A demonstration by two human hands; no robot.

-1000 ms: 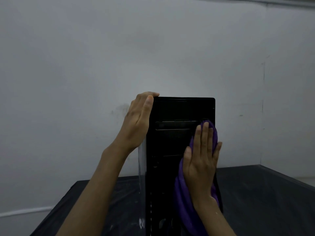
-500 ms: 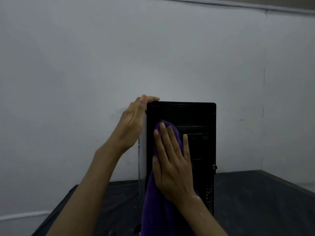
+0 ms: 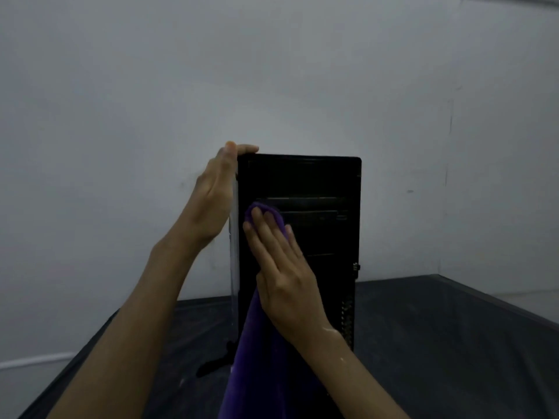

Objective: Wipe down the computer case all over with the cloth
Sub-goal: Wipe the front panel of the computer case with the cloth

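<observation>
Both hands on upright computer case (image 3: 317,182), table (image 3: 438,343) centre: left hand (image 3: 214,195) grips its 11 o'clock corner, right hand (image 3: 281,267) presses cloth (image 3: 263,373) flat-fingered on front. Front wipe likely underway; next sweep toward 3 o'clock.

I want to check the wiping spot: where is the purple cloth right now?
Head view: the purple cloth is against the front of the computer case, left of centre, pressed under the right hand; its tail hangs toward the table.

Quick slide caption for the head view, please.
Left hand steadies the upright black computer case while the right hand presses a purple cloth flat against its front.
</observation>
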